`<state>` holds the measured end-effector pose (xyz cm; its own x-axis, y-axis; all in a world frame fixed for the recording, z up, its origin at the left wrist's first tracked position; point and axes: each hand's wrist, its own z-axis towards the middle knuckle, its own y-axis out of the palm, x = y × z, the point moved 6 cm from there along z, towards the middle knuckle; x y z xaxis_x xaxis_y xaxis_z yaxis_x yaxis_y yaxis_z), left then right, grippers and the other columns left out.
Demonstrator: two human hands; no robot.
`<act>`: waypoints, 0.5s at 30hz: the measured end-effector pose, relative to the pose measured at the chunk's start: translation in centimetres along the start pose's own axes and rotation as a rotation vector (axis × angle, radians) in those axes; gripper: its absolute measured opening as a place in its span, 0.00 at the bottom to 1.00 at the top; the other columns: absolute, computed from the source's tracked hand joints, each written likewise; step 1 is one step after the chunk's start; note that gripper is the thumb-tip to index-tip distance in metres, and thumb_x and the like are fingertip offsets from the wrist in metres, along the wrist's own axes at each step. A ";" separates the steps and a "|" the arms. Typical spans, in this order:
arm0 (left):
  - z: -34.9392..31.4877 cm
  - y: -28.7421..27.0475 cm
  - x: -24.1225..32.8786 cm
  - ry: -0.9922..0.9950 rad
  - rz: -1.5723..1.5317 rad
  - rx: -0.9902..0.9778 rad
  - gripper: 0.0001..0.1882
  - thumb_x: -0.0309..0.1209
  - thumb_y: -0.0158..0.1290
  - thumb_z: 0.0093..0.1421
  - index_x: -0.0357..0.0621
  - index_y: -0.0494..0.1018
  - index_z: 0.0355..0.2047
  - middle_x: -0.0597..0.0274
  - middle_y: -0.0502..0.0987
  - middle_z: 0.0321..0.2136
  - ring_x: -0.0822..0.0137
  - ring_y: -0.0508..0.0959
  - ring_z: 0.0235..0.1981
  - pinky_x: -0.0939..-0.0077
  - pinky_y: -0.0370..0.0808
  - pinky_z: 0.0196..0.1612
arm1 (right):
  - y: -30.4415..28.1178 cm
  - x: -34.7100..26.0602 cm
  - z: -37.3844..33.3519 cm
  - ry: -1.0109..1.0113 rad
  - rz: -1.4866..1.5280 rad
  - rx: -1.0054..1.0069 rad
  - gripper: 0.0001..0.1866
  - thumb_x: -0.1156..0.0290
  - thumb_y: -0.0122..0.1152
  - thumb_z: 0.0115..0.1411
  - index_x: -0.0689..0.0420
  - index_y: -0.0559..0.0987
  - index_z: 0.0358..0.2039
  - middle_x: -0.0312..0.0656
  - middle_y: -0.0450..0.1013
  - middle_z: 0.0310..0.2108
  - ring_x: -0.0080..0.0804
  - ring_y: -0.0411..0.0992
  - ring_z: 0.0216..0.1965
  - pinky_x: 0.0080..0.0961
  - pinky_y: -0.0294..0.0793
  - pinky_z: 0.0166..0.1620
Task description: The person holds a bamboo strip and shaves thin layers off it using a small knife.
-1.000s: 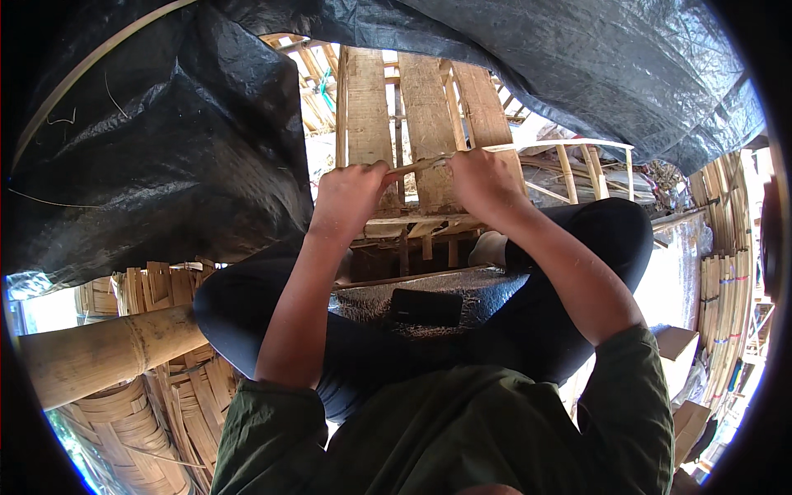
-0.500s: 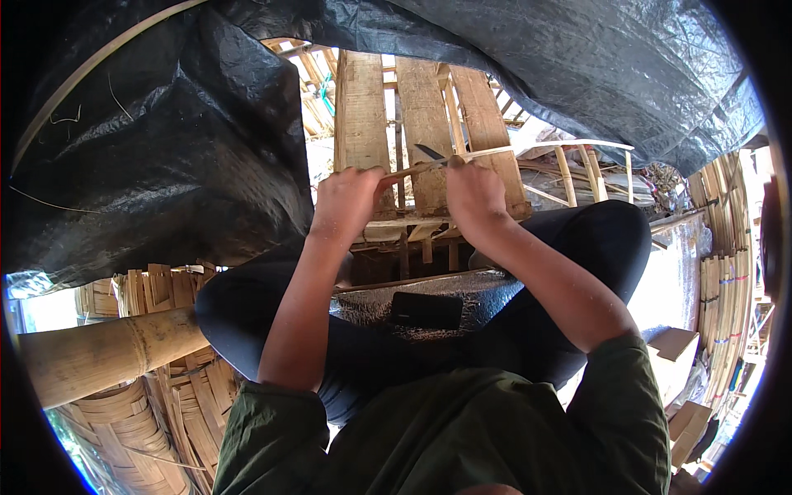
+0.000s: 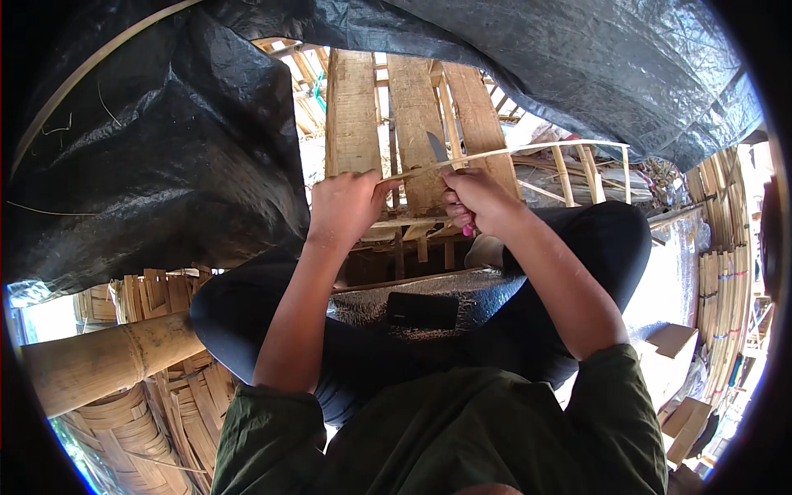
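My left hand [image 3: 345, 205] is closed round the near end of a long, pale bamboo strip [image 3: 528, 148]. The strip runs off to the right and bends downward at its far end. In my right hand [image 3: 485, 200] is a knife [image 3: 437, 148] with a pink handle, which shows below the fingers. Its dark blade points up and away, crossing the strip close to my right thumb. Whether my right fingers also touch the strip, I cannot tell. Both hands are over wooden planks [image 3: 353, 115] in front of me.
Dark plastic sheeting [image 3: 198, 140] hangs at the left and across the top. A black phone-like object [image 3: 422, 310] lies between my legs. A thick bamboo pole [image 3: 115, 363] is at the left, above woven bamboo [image 3: 124, 429]. Bundled bamboo strips [image 3: 722, 305] stand at the right.
The knife has turned from lying nearly along the strip to pointing more upright. My right hand has rolled, so its fingers and the pink handle now show. My left hand stays nearly in place.
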<state>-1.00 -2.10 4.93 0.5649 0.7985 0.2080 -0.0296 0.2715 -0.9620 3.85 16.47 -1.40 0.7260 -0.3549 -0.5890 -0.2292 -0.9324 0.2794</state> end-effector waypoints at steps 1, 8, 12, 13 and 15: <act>0.0 0.2 0.1 0.016 0.002 0.042 0.18 0.47 0.56 0.64 0.47 0.78 0.25 0.55 0.79 0.18 0.52 0.82 0.21 0.63 0.77 0.24 | 0.1 0.1 -0.1 -0.005 0.001 0.003 0.13 0.59 0.48 0.73 0.54 0.66 0.35 0.32 0.59 0.18 0.20 0.52 0.12 0.24 0.51 0.14; -0.3 0.0 -0.8 -0.017 0.069 0.082 0.20 0.47 0.55 0.65 0.47 0.78 0.23 0.55 0.78 0.16 0.53 0.81 0.19 0.62 0.77 0.23 | 0.6 -0.7 -2.4 -0.312 -0.583 0.346 0.14 0.59 0.48 0.73 0.58 0.71 0.40 0.35 0.66 0.18 0.25 0.61 0.11 0.25 0.62 0.16; 0.0 0.3 -0.4 -0.025 0.049 0.051 0.20 0.48 0.54 0.65 0.47 0.79 0.23 0.54 0.78 0.16 0.53 0.81 0.20 0.62 0.77 0.23 | 1.1 -2.8 -3.4 -1.165 -1.500 0.744 0.07 0.72 0.58 0.61 0.62 0.77 0.35 0.46 0.75 0.25 0.37 0.71 0.20 0.33 0.72 0.23; 0.0 0.4 -0.3 -0.030 0.043 0.041 0.21 0.48 0.54 0.66 0.47 0.79 0.23 0.53 0.78 0.15 0.52 0.81 0.20 0.62 0.77 0.23 | 2.4 -2.9 -4.0 -1.255 -1.811 1.037 0.05 0.74 0.60 0.56 0.62 0.78 0.31 0.48 0.76 0.26 0.40 0.73 0.23 0.35 0.73 0.25; 0.0 0.5 0.1 -0.043 0.051 0.046 0.21 0.48 0.53 0.66 0.47 0.79 0.23 0.53 0.77 0.15 0.52 0.81 0.20 0.62 0.77 0.23 | 2.9 -2.1 -3.4 -1.194 -1.888 1.087 0.05 0.72 0.61 0.54 0.61 0.78 0.27 0.48 0.75 0.25 0.39 0.75 0.27 0.34 0.74 0.24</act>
<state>-0.98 -1.91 4.50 0.5260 0.8338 0.1675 -0.0961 0.2540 -0.9624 3.84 14.75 3.17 0.0630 0.9639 0.2587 -0.4473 0.2590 -0.8561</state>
